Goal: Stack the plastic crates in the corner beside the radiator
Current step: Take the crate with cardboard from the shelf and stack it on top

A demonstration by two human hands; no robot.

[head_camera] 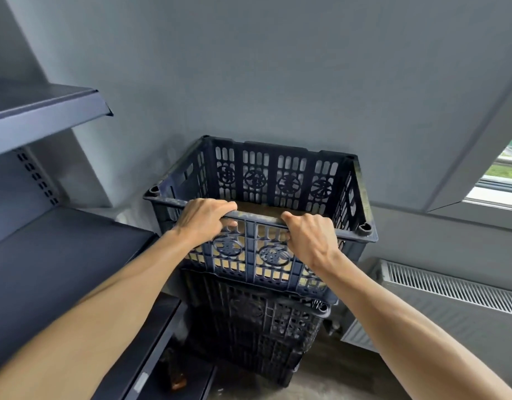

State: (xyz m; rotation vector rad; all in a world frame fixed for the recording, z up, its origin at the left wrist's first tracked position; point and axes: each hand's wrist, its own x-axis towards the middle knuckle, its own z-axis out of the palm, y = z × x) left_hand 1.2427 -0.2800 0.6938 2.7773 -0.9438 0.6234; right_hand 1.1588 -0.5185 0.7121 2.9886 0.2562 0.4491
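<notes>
Crates sit stacked in the corner straight ahead of me, and both my hands are clamped on the near rim of the top crate (278, 180). My left hand (204, 219) curls its fingers over the rim from above, left of the middle; my right hand (311, 236) grips the same rim just beside it, thumb on top and fingers wrapped down the outer lattice wall. Below my hands, the top crate rests on a darker lower crate (257, 327), and the two look slightly out of line, the upper one shifted a little to the right. Whether more crates stand under that I cannot tell; the stack reaches down to the floor (329, 382). Inside the top crate, beyond my fingers, a tan board (263, 209) lies on the bottom. To the left of my left arm are dark metal shelves (47, 255), one at arm level and one higher. To the right of my right arm, low down, runs the radiator (451, 290), close beside the stack. Behind the crates is a grey wall (278, 82), and at far right a window (505, 171).
</notes>
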